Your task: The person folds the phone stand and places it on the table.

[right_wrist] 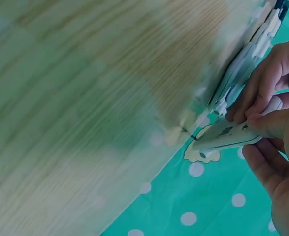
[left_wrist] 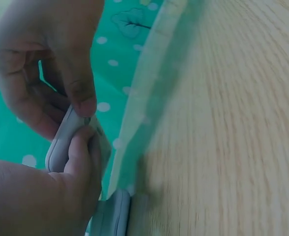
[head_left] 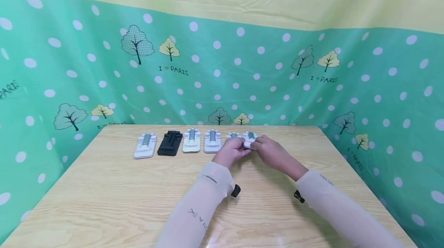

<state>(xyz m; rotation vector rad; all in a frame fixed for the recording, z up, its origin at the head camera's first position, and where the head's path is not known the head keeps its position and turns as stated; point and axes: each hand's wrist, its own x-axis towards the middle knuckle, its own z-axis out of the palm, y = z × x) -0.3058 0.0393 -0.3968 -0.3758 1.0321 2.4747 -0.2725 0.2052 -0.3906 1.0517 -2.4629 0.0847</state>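
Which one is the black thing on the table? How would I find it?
Look at the wooden table, along the far edge by the green dotted cloth, where a row of small flat holders lies. The black holder is second from the left. All the others are white or cream.

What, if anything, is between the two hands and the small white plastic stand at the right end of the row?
Nothing visible. The left hand and right hand both already pinch the small white plastic stand directly, at the right end of the row on the light wooden table.
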